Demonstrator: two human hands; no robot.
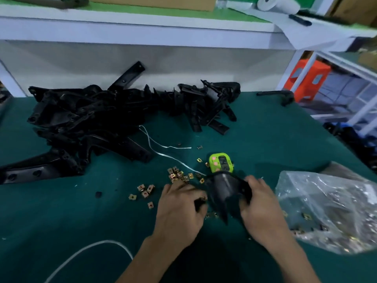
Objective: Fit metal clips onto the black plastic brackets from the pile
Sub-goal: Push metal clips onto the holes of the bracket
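We hold one bracket [223,190] over the mat [275,139], front centre. Right hand [260,203]: fingers curled round its right end. Left hand [179,207]: pinching a clip [203,198] at its left end. Around it we count:
- loose clips [177,175] just beyond the left hand
- timer [220,162] close behind
- bag [330,209] beside the right hand
- pile [81,123] far left

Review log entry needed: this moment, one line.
right hand grips black bracket | left hand pinches metal clip at bracket | loose clips nearby
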